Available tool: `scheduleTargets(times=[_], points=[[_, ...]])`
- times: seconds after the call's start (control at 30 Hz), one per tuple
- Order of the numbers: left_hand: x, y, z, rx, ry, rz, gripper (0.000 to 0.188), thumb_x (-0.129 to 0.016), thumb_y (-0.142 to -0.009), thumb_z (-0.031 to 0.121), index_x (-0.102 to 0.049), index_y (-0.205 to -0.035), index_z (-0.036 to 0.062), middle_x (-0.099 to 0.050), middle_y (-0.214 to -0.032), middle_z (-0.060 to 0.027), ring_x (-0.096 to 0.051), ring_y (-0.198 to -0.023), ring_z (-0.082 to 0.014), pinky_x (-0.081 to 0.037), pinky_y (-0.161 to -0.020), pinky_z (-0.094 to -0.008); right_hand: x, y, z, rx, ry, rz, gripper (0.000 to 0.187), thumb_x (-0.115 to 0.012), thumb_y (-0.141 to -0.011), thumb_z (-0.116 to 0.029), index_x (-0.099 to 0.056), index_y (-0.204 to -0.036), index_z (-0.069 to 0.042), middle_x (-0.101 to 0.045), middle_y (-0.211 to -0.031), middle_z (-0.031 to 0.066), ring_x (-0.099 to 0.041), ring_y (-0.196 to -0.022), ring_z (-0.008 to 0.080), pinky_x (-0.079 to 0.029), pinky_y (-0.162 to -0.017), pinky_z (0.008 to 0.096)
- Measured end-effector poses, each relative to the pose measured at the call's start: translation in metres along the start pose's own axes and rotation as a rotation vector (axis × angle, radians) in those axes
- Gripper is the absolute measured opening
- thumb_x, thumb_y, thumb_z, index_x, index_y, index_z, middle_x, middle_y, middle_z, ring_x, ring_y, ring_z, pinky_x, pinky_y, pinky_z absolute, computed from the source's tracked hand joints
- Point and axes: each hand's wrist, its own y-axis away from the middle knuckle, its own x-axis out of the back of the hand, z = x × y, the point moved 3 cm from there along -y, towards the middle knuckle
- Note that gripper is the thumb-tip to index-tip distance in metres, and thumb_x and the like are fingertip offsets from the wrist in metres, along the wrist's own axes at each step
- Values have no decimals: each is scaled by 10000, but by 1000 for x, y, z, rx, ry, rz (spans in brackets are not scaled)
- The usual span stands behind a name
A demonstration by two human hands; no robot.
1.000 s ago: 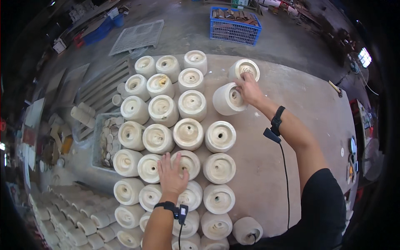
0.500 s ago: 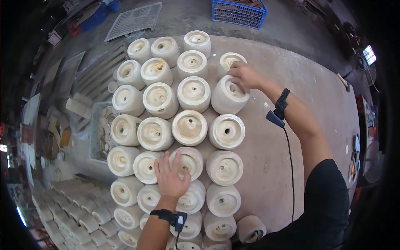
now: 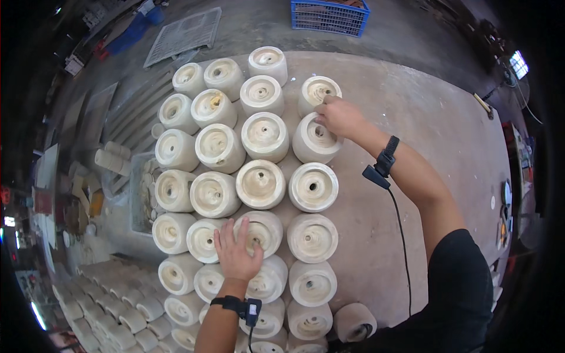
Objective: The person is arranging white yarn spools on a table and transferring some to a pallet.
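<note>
Up at one o'clock, my pale pot looks heavy, hard and easy to chip, best held by its rim; my right hand curls there, can't tell if pinching; my left hand spreads wide at seven o'clock

Both hands palm-down, well apart

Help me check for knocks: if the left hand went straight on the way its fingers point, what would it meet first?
The left hand would probably meet the pale cylinder second from left in the next row ahead, though, with depth unclear, it might pass over.
</note>
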Motion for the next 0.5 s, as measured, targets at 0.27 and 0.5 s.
scheduleTargets(times=[0.27, 0.5], points=[[-3, 0, 1, -9, -5, 3, 708, -596, -762, 286, -461, -1438, 126, -463, -1348, -220, -403, -1309, -393, -186, -1151, -577, -30, 12, 39, -314, -35, -143, 305, -631, -911, -291, -710, -1014, -15, -681, -986, 226, -676, -890, 355, -518, -826, 473], [-3, -1, -1, 2, -4, -24, 704, -599, -759, 284, -468, -1430, 118, -461, -1348, -222, -403, -1311, -393, -184, -1153, -575, -30, 38, 40, -479, -652, -229, 472, -629, -912, -422, -686, -1108, 3, -692, -1080, 220, -684, -962, 282, -542, -816, 406]])
